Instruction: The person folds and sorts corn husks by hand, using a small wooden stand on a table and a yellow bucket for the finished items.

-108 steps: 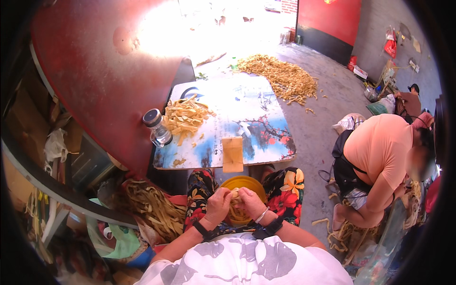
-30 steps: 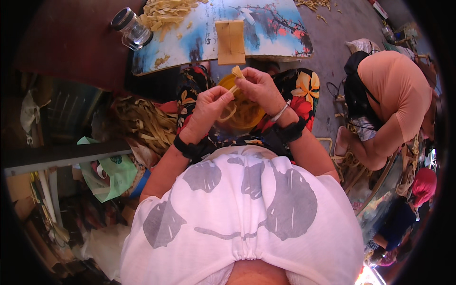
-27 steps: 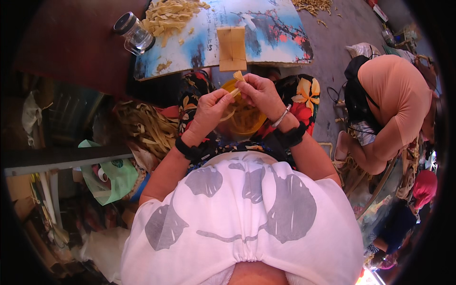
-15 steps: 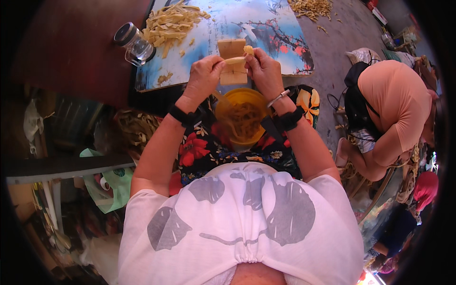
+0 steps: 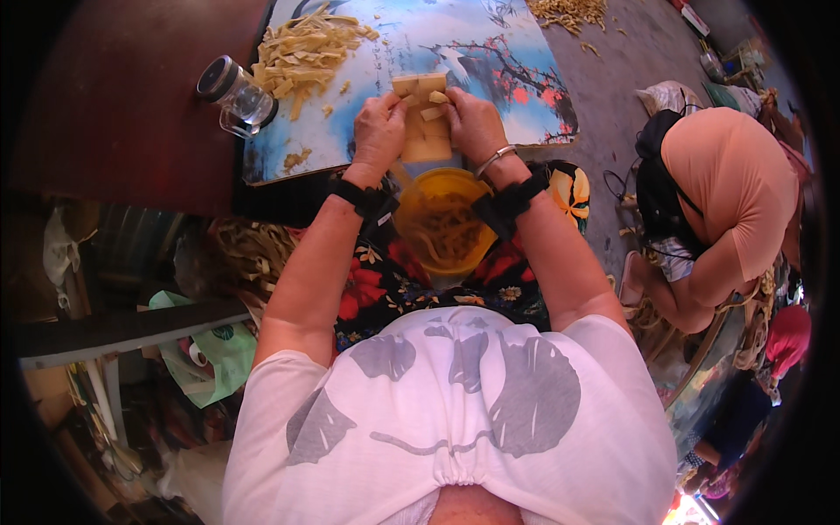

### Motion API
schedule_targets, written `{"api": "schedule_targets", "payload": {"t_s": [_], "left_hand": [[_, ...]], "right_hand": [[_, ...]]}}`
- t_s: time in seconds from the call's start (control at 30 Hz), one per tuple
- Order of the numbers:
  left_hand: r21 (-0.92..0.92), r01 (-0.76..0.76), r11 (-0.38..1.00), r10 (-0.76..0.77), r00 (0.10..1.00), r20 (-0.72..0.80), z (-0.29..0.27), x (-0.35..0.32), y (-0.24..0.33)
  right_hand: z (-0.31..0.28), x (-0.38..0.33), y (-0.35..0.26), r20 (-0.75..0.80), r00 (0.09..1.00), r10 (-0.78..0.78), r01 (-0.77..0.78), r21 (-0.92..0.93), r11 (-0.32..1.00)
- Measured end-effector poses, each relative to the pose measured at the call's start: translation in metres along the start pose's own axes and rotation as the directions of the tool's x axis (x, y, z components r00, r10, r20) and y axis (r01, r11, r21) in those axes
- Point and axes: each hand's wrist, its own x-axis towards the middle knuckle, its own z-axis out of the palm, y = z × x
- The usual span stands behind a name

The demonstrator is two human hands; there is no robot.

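Hands have moved up from over the yellow bowl [image 5: 442, 223] in our lap to the tan block [image 5: 422, 122] on the painted board [image 5: 490, 52], so we judge the work has shifted from bowl to board. Our left hand [image 5: 378, 131] and right hand [image 5: 472, 122] pinch small pale pieces [image 5: 434, 98] at its top edge, fingers closed on them.

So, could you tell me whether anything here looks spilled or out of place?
Yes: loose yellow crumbs lie scattered on the painted board, apart from the main strip pile. More strips litter the floor beyond. The glass jar lies tipped sideways.
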Motion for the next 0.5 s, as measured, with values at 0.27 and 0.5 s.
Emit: {"api": "schedule_targets", "payload": {"t_s": [0.27,0.5], "left_hand": [[-0.577,0.684,0.446,-0.494,0.726,0.479,-0.061,-0.028,0.030],[-0.753,0.657,0.034,-0.379,0.706,0.599,-0.073,-0.083,0.062]], "right_hand": [[-0.053,-0.044,-0.020,0.232,0.958,0.165,-0.247,0.390,0.887],[-0.071,-0.121,-0.045,0.238,0.971,0.009,-0.091,0.334,0.938]]}}
